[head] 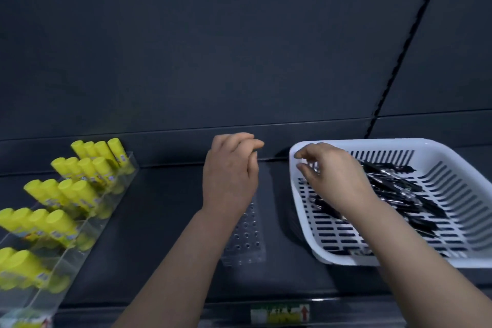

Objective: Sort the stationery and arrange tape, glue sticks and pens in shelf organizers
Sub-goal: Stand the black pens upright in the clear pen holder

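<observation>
On the dark grey shelf [165, 221] a white slotted plastic basket [452, 157] sits at the right, holding a loose heap of slim black pens [399, 194] piled toward its far and right side. The right hand [335, 176] reaches over the basket's near-left corner, fingers curled with thumb and forefinger close together; whether it already pinches a pen I cannot tell, since the hand itself covers that spot. The left hand [230, 176] hovers above the far end of a clear acrylic pen holder drilled with rows of round holes [245, 234], which lies on the shelf between the two forearms, just beside the basket. Its fingers are loosely bent and appear to grasp nothing.

At the left stands a clear stepped acrylic organizer [87, 221], its tiers filled with yellow glue sticks [66, 192] standing tilted (that part of the sorting looks done).

The pens are probably light, stiff and smooth, and they lie crossed over each other, so pulling one from the heap may drag its neighbours. A pinch near the middle of the barrel should lift one cleanly; sliding the grip toward the upper end would leave the tip free to find a hole. The acrylic holder seems light enough to skid, so the left hand may need to steady it.
</observation>
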The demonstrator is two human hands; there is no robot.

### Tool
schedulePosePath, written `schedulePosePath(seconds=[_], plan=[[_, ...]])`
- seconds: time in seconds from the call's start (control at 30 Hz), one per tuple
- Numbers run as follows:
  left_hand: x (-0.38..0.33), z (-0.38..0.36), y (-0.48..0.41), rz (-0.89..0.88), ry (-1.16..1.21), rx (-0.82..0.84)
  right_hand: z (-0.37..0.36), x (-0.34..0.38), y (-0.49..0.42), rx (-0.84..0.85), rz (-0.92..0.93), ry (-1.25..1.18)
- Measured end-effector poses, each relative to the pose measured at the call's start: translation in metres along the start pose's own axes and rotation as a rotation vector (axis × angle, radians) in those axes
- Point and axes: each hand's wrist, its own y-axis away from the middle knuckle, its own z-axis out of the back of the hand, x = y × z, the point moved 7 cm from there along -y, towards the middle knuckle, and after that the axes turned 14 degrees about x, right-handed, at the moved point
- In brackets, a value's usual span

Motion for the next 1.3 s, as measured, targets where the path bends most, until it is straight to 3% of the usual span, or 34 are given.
schedulePosePath(seconds=[0.17,0.23,0.5,0.67,0.77,0.83,1.03,1.13,1.3], plan=[[-0.051,-0.035,-0.003,-0.138,0.028,0.033,0.03,-0.064,0.043,-0.027,-0.135,0.082],[-0.067,-0.056,-0.004,-0.173,0.05,0.123,0.039,-0.087,0.062,-0.027,-0.176,0.099],[-0.141,-0.162,0.007,-0.203,0.005,0.944,0.055,-0.165,0.117,-0.006,-0.347,0.083],[-0.17,-0.197,0.015,-0.307,-0.258,1.121,0.047,-0.181,0.124,0.009,-0.351,-0.029],[-0.175,-0.197,0.015,-0.385,-0.355,1.047,0.045,-0.182,0.123,0.021,-0.337,-0.033],[-0.173,-0.187,0.013,-0.401,-0.294,0.945,0.046,-0.181,0.119,0.048,-0.319,-0.032],[-0.144,-0.126,-0.017,-0.051,0.195,0.542,0.033,-0.151,0.092,0.243,-0.223,-0.011],[-0.134,-0.096,-0.023,0.035,0.436,0.323,0.016,-0.132,0.078,0.368,-0.194,0.03],[-0.119,-0.071,-0.02,0.093,0.558,0.199,-0.011,-0.12,0.069,0.497,-0.242,0.226]])
